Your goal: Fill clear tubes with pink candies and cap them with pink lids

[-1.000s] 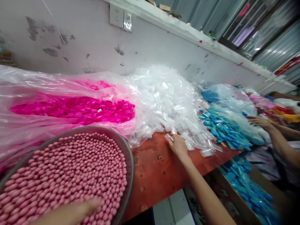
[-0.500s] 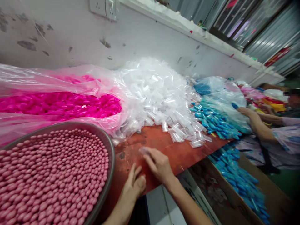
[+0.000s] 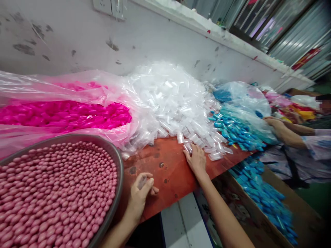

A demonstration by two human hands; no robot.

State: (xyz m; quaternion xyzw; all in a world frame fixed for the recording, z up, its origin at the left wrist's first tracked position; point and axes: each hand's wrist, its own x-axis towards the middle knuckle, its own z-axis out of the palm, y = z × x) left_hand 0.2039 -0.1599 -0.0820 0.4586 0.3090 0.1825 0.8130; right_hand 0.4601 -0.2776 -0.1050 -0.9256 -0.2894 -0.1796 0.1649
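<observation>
My left hand [image 3: 141, 193] is held over the reddish-brown table, its fingers curled around a small clear plastic sleeve [image 3: 141, 184] that shows only in part. My right hand [image 3: 197, 160] has reached the front edge of the pile of clear plastic sleeves [image 3: 170, 96]. Its thumb and fingertips close on one clear sleeve [image 3: 188, 148], partly covered by the fingers. To the left of my left hand stands a large dark basin [image 3: 120, 179] full of pink, egg-shaped beads [image 3: 64, 186].
A pink plastic bag [image 3: 23, 84] of bright magenta pieces lies behind the basin. Blue wrapped pieces [image 3: 235, 129] lie at the right, with more in a cardboard box [image 3: 302, 203] below the table edge. Another person's hand [image 3: 275, 125] is beside a clear bag [image 3: 240, 98].
My right hand has moved right and away from me, from near my left hand to the sleeve pile. My left hand has shifted slightly left, with its fingers curled in.
</observation>
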